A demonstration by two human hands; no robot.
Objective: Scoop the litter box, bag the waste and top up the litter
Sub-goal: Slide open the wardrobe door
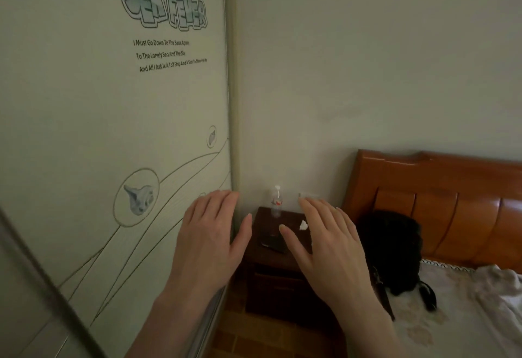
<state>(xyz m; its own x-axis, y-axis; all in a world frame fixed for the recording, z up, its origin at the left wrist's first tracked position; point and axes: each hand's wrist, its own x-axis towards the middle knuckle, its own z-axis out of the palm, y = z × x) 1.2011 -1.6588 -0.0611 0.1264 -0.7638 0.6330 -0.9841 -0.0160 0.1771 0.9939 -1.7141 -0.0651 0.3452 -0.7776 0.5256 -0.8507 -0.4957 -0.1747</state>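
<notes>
Both the left hand (210,233) and right hand (324,240) hover with fingers straight and slightly apart, holding nothing; no litter box is visible, so its handling cannot be judged.

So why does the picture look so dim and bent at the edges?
Head view: the room light is weak and greenish, with no glare; the wide lens bows the wardrobe door; the left hand and right hand look slightly soft; the bottle is blurry.
</notes>
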